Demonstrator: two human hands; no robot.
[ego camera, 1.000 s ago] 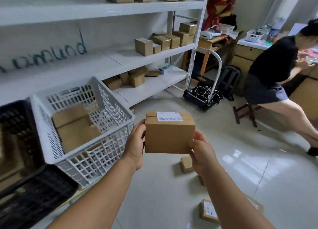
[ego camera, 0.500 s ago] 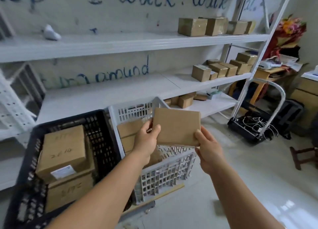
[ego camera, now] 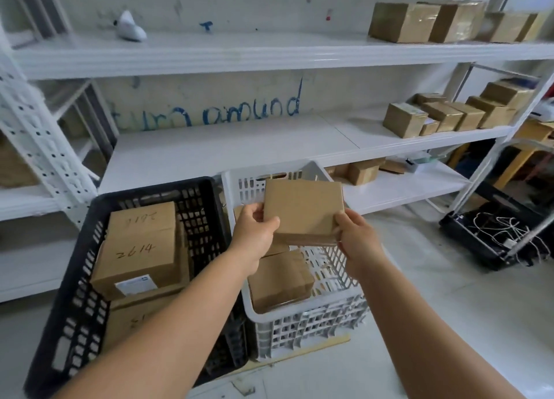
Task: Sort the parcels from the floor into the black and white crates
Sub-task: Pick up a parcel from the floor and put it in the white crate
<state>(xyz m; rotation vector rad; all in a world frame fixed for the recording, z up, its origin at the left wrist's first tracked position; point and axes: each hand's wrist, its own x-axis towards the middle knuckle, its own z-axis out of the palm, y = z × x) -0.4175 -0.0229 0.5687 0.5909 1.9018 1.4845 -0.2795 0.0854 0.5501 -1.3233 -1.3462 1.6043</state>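
Both hands, left hand (ego camera: pixel 254 235) and right hand (ego camera: pixel 356 238), clamp a brown parcel (ego camera: pixel 302 211) above the white crate (ego camera: pixel 308 323); black crate (ego camera: pixel 75 308) beside.

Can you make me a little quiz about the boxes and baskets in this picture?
1. True or false: both hands hold the same parcel.
2. Which crate is that parcel above? A) the black crate B) the white crate
3. Fill in: the number handwritten on a box in the black crate is ____.

Key: 1 true, the left hand and right hand grip its sides; 2 B; 3 2614.
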